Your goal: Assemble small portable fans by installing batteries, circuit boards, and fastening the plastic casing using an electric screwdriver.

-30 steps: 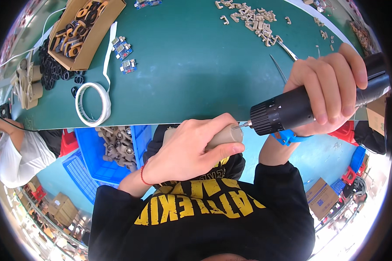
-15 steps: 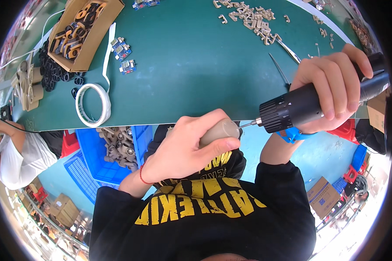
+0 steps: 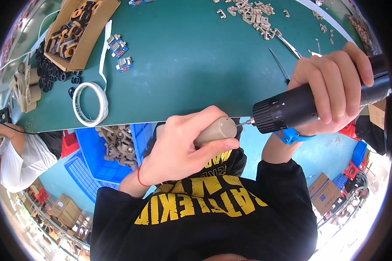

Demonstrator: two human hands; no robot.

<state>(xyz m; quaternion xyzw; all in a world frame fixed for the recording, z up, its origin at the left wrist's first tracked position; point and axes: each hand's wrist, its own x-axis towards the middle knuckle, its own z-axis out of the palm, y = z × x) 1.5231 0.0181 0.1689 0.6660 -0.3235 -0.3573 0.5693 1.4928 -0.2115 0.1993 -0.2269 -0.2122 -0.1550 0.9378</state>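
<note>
One head-worn fisheye looks steeply down from close above, with the wearer's black T-shirt [image 3: 213,237] at six o'clock and the green counter [image 3: 174,74] toward twelve.

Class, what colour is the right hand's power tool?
The power tool is mostly black; see the head view.

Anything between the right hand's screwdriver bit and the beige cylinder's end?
Nothing visible. The black electric screwdriver in the right hand aims its bit at the end face of the beige cylinder; the left hand grasps the side, leaving that face open. I can't tell whether the tip touches.
</note>
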